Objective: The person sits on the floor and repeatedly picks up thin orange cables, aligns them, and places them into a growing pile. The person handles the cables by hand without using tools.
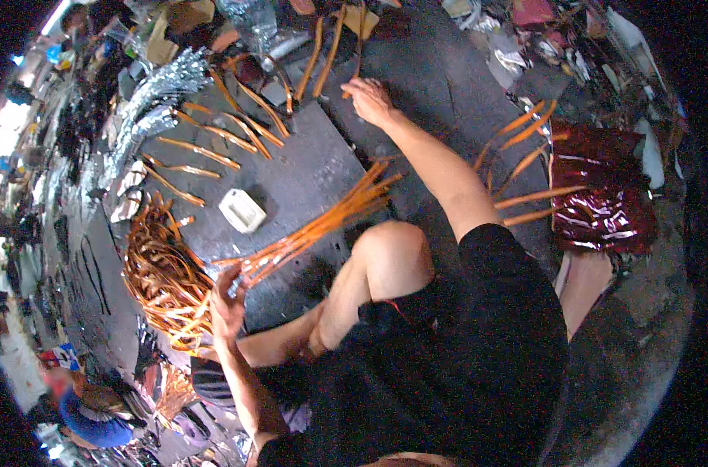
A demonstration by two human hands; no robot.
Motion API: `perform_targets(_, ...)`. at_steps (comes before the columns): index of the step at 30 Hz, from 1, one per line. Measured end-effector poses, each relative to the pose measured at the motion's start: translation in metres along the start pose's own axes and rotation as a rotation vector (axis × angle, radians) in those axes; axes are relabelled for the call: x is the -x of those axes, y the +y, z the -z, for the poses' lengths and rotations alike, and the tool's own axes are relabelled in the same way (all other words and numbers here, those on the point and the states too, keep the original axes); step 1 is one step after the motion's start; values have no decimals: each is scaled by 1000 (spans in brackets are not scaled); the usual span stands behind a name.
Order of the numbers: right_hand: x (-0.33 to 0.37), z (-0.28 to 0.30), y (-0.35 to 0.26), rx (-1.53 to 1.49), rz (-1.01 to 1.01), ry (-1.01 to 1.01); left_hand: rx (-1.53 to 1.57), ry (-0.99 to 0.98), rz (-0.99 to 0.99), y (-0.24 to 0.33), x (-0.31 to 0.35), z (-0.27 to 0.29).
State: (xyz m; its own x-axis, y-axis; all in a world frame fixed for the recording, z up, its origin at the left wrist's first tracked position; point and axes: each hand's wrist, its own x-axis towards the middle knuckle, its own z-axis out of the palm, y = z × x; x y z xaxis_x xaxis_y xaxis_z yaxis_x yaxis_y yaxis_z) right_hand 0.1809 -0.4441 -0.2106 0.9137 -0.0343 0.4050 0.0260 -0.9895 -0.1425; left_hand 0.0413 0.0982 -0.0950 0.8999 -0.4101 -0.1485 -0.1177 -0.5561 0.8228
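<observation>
My left hand (228,303) is closed around one end of a fanned bundle of long orange-brown strips (315,226), which slants up to the right past my bent knee. Stretched far forward, my right hand (371,101) has its fingers pinched on the near end of a single thin brown strip (359,54). Beside my left hand lies a big tangled heap of glossy orange-brown strips (163,272). Separate strips (214,136) are spread in an arc along the far and left edges of a dark grey board (315,140). A small white plastic dish (243,211) rests on that board.
At the right, a glossy dark red sheet (603,187) has several orange strips (529,156) beside and across its edge. Silvery shredded material (167,89) lies at the far left. Mixed scraps (517,47) cover the far floor. Another person's blue sleeve (97,420) shows at the lower left.
</observation>
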Motion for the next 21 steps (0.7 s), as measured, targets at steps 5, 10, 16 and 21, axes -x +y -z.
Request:
perform_targets(5, -21, -33, 6, 99, 89, 66, 89, 76, 83, -1, 20, -5)
perform_targets(10, -40, -9, -7, -456, -355, 450, 126, 96, 45, 15, 4, -17)
perform_targets(16, 18, 145, -63, -957, -398, 799, 297, -105, -70, 102, -26, -47)
perform_targets(21, 81, 264, -166, -966, -55, -61, 782, -191, -219, 172, -35, -83)
